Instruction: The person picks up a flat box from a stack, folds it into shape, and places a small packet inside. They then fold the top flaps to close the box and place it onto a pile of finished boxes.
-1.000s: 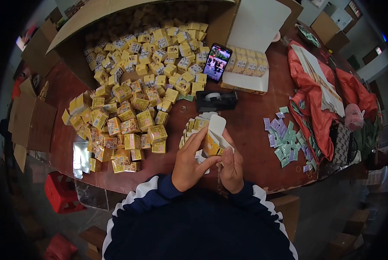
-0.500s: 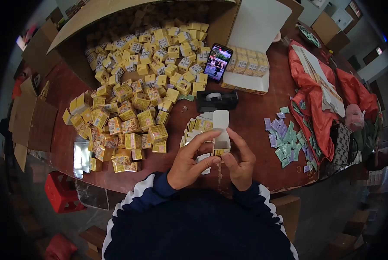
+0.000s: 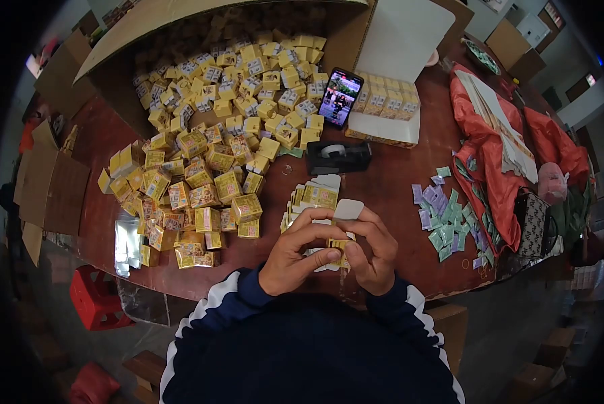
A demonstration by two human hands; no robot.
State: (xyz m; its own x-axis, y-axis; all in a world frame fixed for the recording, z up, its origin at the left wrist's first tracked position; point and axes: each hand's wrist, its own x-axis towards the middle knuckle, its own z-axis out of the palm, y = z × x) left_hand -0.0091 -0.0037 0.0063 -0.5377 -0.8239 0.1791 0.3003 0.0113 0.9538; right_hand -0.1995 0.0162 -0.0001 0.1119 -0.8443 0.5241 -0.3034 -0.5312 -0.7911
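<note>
Between both hands, in front of my body, is a small yellow box (image 3: 340,245) with a white flap standing up at its far side. My left hand (image 3: 299,253) pinches its left side, thumb near the front and fingers curled over the top. On the right, my right hand (image 3: 372,253) grips the other side, its fingers bent by the flap and its thumb at the front. The inside of the box is hidden by fingers. Just beyond my left hand lies a row of flattened yellow cartons (image 3: 315,195), partly covered by the hand.
Folded yellow boxes (image 3: 207,172) pile up at left, spilling from a large cardboard carton (image 3: 116,94). A phone (image 3: 341,97) leans against a display box (image 3: 386,135). A black tape dispenser (image 3: 339,156) stands ahead. Green and purple sachets (image 3: 443,215) lie right, beside red plastic bags (image 3: 480,135).
The white flap, upright and tall before, has tipped and looks shorter. My right fingers have moved over the top of the box, and the hands sit closer together.
</note>
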